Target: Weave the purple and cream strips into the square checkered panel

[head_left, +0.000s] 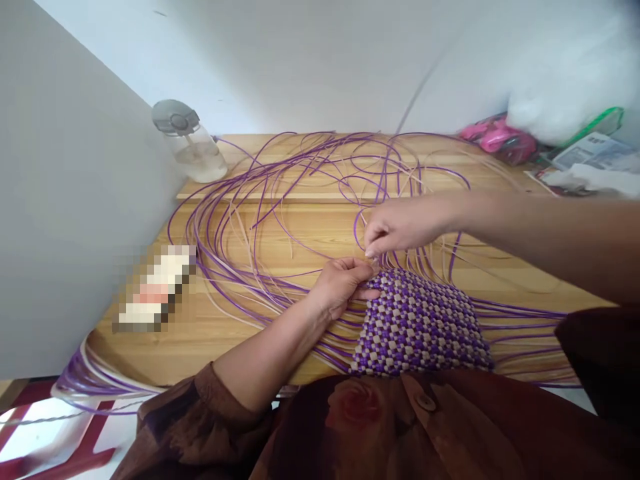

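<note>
A woven piece [423, 327] in a purple and beige checked pattern lies at the table's front edge, close to my body. Long thin purple and beige strands [240, 177] run out from its sides and far edge. My left hand [345, 283] grips the far left corner of the weave, thumb and forefinger pinched together there. Just above that corner, my right hand [400, 223] is closed, its fingertips pinching a strand that is mostly hidden by the fingers. A purple loop shows beside its knuckles. One blurred strand rises behind it against the wall.
A clear bottle with a grey lid [195, 143] stands at the back left of the wooden table [310, 227]. A pixelated oblong item [157, 290] lies at left. Pink bagged things [500, 139] and papers [595, 153] sit at back right. Strands hang over the left edge.
</note>
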The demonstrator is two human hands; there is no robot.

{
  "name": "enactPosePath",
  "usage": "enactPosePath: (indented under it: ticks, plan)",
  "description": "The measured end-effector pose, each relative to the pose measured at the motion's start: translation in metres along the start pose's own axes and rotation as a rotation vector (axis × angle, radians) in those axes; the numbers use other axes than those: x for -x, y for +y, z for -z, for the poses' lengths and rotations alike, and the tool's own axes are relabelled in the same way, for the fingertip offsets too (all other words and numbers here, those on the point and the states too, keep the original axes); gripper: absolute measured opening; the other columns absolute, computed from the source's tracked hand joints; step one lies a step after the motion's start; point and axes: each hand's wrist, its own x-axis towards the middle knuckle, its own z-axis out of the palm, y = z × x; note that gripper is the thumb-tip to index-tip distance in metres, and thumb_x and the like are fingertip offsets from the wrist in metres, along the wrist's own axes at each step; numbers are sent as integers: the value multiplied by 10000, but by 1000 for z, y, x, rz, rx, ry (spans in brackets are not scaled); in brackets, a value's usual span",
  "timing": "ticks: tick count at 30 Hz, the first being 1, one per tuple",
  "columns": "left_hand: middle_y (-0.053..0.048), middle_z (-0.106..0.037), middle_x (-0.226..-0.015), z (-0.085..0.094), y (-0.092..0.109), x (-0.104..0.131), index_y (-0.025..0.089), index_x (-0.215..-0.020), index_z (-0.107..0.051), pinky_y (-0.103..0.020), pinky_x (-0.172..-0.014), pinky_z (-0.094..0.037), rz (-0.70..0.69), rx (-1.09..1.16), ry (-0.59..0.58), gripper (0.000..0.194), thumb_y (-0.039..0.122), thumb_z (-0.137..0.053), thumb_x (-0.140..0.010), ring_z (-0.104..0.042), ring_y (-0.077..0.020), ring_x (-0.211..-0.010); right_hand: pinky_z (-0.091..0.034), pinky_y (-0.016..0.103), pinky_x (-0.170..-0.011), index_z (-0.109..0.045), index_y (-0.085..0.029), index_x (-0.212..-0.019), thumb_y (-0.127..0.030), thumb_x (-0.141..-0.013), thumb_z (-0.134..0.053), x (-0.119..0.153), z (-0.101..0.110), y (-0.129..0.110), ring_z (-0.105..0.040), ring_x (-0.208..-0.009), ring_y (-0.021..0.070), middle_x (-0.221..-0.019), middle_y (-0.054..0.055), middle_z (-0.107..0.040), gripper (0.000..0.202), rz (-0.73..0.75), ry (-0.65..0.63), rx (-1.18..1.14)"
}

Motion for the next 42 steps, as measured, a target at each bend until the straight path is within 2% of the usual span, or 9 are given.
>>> enactPosePath:
  ticks: [2,4,8,14,21,24,28,33,42]
  plan:
    - [-24,-610,-729,1,1,1,81,-651,-643,-199,-543,-580,0,-2,0,124,87,-723,-745,-595,-79,-616,-372,234,-523,-704,-164,-679,-345,-791,-666,6,-31,9,-512,-540,94,-580,-14,-610,217,28,-119,-19]
    - [-24,-624,-749,2,2,1,84,-681,-665,-191,-535,-570,13,-15,-6,98,104,-745,-734,-595,-78,-626,-370,228,-568,-717,-143,-753,-325,-822,-623,9,-43,11,-529,-598,94,-653,-2,-641,216,53,-144,-52]
    - [-32,-680,-840,4,5,4,116,-829,-725,-176,-544,-555,25,-39,-40,164,144,-802,-687,-620,-90,-679,-348,224,-600,-714,-151,-758,-319,-817,-628,4,-42,4,-532,-644,99,-685,0,-649,198,83,-54,-76]
    - [-20,-677,-829,4,6,4,135,-837,-714,-175,-557,-549,62,6,-38,189,93,-788,-668,-632,-98,-706,-360,234,-567,-707,-162,-807,-325,-775,-632,-25,-50,8,-547,-607,105,-704,-8,-672,183,24,-163,-178]
    - [-31,-645,-767,6,4,-1,132,-898,-717,-227,-527,-567,123,150,-13,123,185,-649,-810,-604,-111,-630,-359,210,-502,-686,-208,-817,-254,-773,-587,-34,-63,23,-548,-553,92,-665,-46,-649,118,-67,-194,-223]
    - [-22,-655,-822,5,4,-2,150,-947,-715,-194,-508,-551,105,116,-6,143,160,-657,-817,-599,-95,-643,-361,205,-493,-660,-195,-808,-349,-806,-630,-34,-62,17,-534,-530,85,-637,-41,-616,158,-73,-168,-285]
    - [-24,-635,-812,5,3,-2,128,-814,-690,-190,-510,-552,99,104,-18,41,117,-655,-797,-593,-92,-651,-398,221,-548,-652,-158,-861,-425,-896,-564,-30,-47,13,-574,-590,96,-740,4,-664,283,-55,-103,-339]
    - [-19,-598,-779,7,1,-2,112,-730,-648,-198,-544,-566,56,87,-34,94,145,-732,-753,-590,-94,-673,-401,237,-658,-705,-160,-840,-301,-887,-558,-3,-30,26,-587,-729,120,-812,7,-707,210,24,-337,-90]
    - [-27,-576,-726,5,4,0,101,-689,-636,-198,-527,-559,47,84,-7,109,117,-677,-790,-568,-94,-630,-360,256,-634,-694,-155,-854,-211,-836,-577,8,-35,21,-551,-691,120,-758,4,-669,131,16,-303,-57]
